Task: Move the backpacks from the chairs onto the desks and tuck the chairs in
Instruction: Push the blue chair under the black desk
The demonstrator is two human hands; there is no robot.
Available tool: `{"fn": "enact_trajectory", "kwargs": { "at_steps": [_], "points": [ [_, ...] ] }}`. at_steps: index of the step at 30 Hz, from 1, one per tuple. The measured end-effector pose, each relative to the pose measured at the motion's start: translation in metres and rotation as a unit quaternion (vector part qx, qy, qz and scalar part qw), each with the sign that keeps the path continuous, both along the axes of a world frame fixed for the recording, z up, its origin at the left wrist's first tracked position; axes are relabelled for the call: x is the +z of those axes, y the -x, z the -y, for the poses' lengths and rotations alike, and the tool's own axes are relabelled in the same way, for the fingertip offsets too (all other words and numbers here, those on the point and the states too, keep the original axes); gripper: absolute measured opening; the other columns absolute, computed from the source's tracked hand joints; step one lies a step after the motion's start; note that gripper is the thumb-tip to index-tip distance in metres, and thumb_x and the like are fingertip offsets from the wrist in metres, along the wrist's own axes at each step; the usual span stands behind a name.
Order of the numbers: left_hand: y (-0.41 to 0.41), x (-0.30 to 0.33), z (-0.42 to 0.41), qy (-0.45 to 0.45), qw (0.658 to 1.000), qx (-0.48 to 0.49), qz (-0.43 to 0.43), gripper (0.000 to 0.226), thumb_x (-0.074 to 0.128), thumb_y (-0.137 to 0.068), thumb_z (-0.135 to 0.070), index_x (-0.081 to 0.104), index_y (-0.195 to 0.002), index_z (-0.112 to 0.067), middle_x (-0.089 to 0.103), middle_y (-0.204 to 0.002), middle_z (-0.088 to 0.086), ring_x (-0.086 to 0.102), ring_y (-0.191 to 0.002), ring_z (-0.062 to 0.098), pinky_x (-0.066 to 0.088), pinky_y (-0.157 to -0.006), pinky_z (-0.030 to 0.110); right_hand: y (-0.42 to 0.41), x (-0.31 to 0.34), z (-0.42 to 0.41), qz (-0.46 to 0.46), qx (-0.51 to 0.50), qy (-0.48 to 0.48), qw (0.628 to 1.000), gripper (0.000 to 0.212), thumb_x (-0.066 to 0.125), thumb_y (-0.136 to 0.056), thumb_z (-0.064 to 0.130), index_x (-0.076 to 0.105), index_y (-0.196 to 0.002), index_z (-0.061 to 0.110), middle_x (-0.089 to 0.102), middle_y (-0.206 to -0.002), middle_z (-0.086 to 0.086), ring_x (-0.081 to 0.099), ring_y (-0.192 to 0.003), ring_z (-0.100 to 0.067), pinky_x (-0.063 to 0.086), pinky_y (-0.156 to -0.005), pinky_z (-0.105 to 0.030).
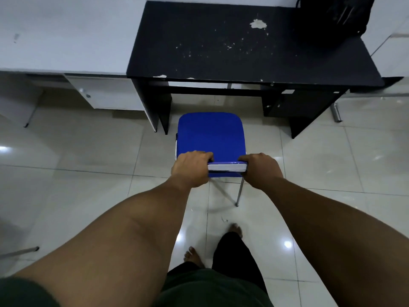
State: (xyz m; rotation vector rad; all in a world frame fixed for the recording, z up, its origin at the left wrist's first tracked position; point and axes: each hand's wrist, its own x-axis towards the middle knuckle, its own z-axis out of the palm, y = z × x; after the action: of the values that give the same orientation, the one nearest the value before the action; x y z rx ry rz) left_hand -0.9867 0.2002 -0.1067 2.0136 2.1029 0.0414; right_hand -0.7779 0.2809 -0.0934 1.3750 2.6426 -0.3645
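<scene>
A blue chair (210, 134) with chrome legs stands on the tiled floor in front of the black desk (221, 45), its seat bare and just short of the desk's knee space. My left hand (191, 168) grips the left end of the chair's backrest top. The right end of that backrest is gripped by my right hand (262, 170). A black backpack (334, 18) sits on the far right corner of the black desk, leaning against the wall.
A white desk (62, 34) with a drawer unit (104, 94) adjoins the black desk on the left. Another white surface (391, 54) with a metal leg lies to the right. My bare feet (194, 258) stand behind the chair. A metal chair leg (20, 252) pokes in at lower left.
</scene>
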Motion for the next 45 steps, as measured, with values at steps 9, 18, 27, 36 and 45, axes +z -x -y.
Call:
{"fn": "enact_trajectory", "kwargs": {
  "at_steps": [9,18,27,36,45],
  "points": [
    [0.033,-0.002,-0.065,0.005,1.000,0.002,0.010,0.033,0.068,-0.075,-0.033,0.055,-0.106,-0.035,0.064,-0.090,-0.010,0.057,-0.075,0.013,0.046,-0.062,0.029,0.035,-0.001,-0.063,0.015,-0.016,-0.007,1.000,0.032,0.073,-0.083,0.029,0.064,-0.113,0.034,0.072,-0.096,0.006,0.065,-0.082,-0.017,0.051,-0.069,-0.029],
    [0.065,-0.002,-0.140,0.020,0.999,0.023,0.021,0.031,0.066,-0.077,-0.028,0.054,-0.105,-0.036,0.063,-0.090,-0.011,0.057,-0.076,0.013,0.052,-0.069,0.033,0.071,0.002,-0.139,0.024,-0.005,-0.008,1.000,0.031,0.072,-0.082,0.026,0.065,-0.111,0.034,0.071,-0.091,0.007,0.063,-0.079,-0.016,0.055,-0.070,-0.032],
    [0.094,-0.004,-0.206,0.016,0.999,0.040,0.007,0.044,0.065,-0.076,-0.031,0.055,-0.119,-0.037,0.065,-0.096,-0.009,0.059,-0.082,0.015,0.053,-0.072,0.035,0.101,0.004,-0.208,0.016,0.024,-0.016,0.999,0.033,0.069,-0.086,0.023,0.066,-0.118,0.032,0.072,-0.091,0.003,0.063,-0.077,-0.017,0.055,-0.072,-0.033],
    [0.128,0.001,-0.276,0.030,0.998,0.021,-0.051,0.044,0.061,-0.075,-0.035,0.057,-0.119,-0.041,0.062,-0.079,-0.011,0.053,-0.066,0.014,0.037,-0.055,0.027,0.133,0.005,-0.263,0.002,0.002,-0.004,1.000,0.026,0.068,-0.088,0.024,0.067,-0.113,0.029,0.071,-0.088,0.003,0.064,-0.076,-0.017,0.059,-0.073,-0.037],
    [0.158,0.003,-0.321,0.030,0.998,0.006,-0.047,0.045,0.062,-0.070,-0.035,0.059,-0.114,-0.043,0.064,-0.084,-0.010,0.046,-0.067,0.013,0.035,-0.058,0.028,0.158,0.005,-0.297,0.012,-0.013,-0.014,1.000,0.033,0.066,-0.087,0.023,0.064,-0.119,0.031,0.070,-0.090,0.002,0.062,-0.076,-0.019,0.055,-0.071,-0.034]
  ]
}}
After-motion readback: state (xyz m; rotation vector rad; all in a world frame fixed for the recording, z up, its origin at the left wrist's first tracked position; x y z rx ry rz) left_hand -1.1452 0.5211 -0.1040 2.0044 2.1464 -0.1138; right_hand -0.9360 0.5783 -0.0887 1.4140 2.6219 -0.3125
